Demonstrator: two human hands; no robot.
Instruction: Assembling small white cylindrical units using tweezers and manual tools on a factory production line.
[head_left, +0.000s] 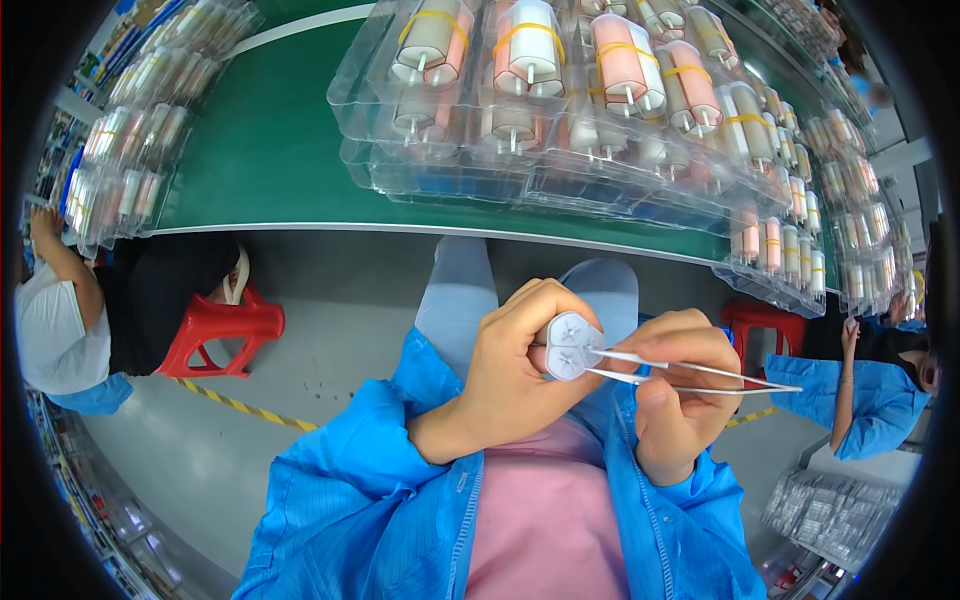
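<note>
My left hand [515, 375] grips a small white double-cylinder part [568, 347], its two round end faces turned up toward me. My right hand [675, 395] pinches metal tweezers [690, 371]. The tweezer tips touch the right edge of the white part. Both hands are held close together over my lap, below the edge of the green workbench [270, 140]. Blue sleeves cover both forearms.
Clear plastic trays [520, 110] of pink and white cylinder pairs bound with yellow bands are stacked on the bench. More trays [130, 150] stand at the left and right. A seated person [70, 320] on a red stool [225, 325] is at the left, another person [870, 390] at the right.
</note>
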